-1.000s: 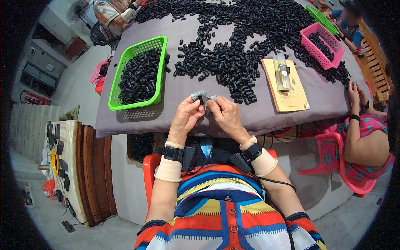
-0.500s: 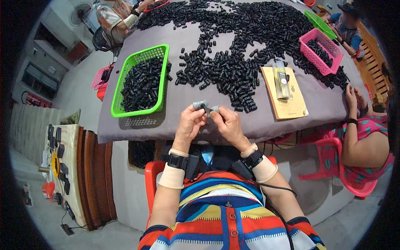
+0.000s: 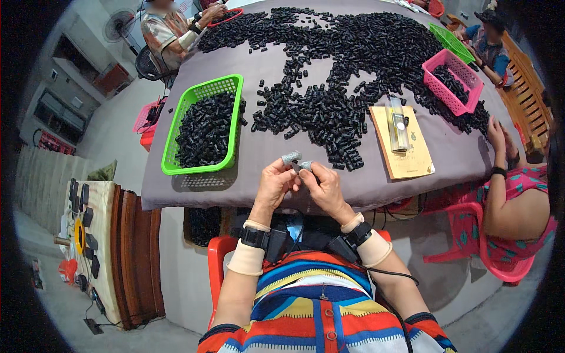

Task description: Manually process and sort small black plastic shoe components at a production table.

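Observation:
Near the table's front edge my two hands meet, with silvery-grey wraps on the index fingertips. My left hand (image 3: 275, 183) is closed in a pinch on a small black plastic part (image 3: 296, 167), mostly covered by the fingers. Thumb and index finger of my right hand (image 3: 325, 189) press together right beside it; what they hold is too small and hidden to make out. Just beyond my hands lies a spread heap of short black cylindrical parts (image 3: 335, 120). To the left, a green basket (image 3: 168, 150) holds many of the same kind.
A yellow booklet (image 3: 415, 160) with a clear plastic case (image 3: 398, 126) on it lies right of the heap. Pink (image 3: 471, 107) and green (image 3: 450, 40) baskets stand farther right. Other people sit around the grey-covered table (image 3: 265, 59); one arm (image 3: 497, 194) rests close on my right.
My hands have drawn closer together, and the fingertips now cover more of the small part. The whole view has shifted slightly, so the table sits a little lower.

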`<state>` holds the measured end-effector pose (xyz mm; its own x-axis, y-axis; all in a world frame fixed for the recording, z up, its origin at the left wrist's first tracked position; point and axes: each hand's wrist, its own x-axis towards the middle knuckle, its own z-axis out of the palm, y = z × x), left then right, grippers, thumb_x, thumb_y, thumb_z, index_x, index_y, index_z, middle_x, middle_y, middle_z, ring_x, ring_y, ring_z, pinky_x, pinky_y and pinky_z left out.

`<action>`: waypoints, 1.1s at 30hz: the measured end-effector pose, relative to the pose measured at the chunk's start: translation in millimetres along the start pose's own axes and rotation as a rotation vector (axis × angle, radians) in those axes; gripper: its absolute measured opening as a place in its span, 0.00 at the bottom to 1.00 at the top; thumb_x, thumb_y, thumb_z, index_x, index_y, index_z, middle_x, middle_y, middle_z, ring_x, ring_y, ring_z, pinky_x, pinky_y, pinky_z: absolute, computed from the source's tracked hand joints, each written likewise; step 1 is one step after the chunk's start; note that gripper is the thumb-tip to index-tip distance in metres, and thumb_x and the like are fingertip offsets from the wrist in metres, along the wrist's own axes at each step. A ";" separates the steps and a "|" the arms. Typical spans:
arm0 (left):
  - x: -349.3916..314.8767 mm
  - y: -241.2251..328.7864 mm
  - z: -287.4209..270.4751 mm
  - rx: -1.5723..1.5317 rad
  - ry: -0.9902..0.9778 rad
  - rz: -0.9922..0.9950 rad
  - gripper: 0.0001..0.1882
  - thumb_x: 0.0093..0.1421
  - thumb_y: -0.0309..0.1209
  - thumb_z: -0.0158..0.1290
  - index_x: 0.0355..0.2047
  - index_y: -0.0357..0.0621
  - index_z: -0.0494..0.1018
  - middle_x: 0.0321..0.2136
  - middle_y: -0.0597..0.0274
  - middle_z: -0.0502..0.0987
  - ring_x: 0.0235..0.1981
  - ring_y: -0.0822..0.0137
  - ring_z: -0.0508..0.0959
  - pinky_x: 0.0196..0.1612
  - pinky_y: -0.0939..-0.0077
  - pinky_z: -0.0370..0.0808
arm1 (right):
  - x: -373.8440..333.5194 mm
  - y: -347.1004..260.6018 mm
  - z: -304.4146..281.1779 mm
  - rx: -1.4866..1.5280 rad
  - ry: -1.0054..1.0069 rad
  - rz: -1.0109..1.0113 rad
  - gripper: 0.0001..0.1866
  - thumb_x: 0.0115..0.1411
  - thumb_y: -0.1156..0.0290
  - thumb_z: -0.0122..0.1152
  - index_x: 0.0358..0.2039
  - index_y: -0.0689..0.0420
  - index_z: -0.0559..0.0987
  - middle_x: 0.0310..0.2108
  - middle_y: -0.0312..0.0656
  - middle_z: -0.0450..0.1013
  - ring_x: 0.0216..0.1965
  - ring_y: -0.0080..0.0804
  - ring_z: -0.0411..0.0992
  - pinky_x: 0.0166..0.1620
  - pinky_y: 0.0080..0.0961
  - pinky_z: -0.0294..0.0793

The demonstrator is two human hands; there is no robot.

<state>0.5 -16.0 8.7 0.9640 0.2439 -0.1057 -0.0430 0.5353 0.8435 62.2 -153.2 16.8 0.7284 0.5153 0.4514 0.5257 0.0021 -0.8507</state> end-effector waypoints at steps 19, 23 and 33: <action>-0.8 6.9 -1.9 -0.038 -0.020 -0.111 0.09 0.55 0.22 0.49 0.37 0.38 0.70 0.22 0.65 0.72 0.16 0.79 0.68 0.15 0.90 0.64 | 1.7 6.4 0.0 -0.025 0.012 0.036 0.16 0.55 0.65 0.53 0.18 0.62 0.66 0.14 0.47 0.62 0.14 0.36 0.60 0.19 0.29 0.57; -0.9 4.9 -1.7 -0.019 -0.003 -0.088 0.08 0.55 0.23 0.49 0.36 0.38 0.70 0.20 0.65 0.72 0.16 0.77 0.69 0.16 0.89 0.64 | 2.7 6.5 1.5 0.219 0.052 0.190 0.16 0.57 0.66 0.53 0.19 0.63 0.66 0.12 0.39 0.59 0.15 0.21 0.55 0.19 0.24 0.56; -1.4 2.0 -11.4 -0.167 0.044 -0.055 0.10 0.56 0.23 0.47 0.39 0.40 0.70 0.23 0.64 0.71 0.20 0.75 0.70 0.20 0.85 0.66 | 2.8 1.8 0.3 -0.093 -0.013 0.042 0.11 0.53 0.66 0.55 0.20 0.60 0.70 0.18 0.45 0.67 0.18 0.43 0.66 0.20 0.31 0.61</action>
<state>-4.0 -6.1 4.5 0.9539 0.2437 -0.1751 -0.0370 0.6746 0.7372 65.1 -151.5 16.4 0.7453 0.5243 0.4118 0.5336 -0.0987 -0.8400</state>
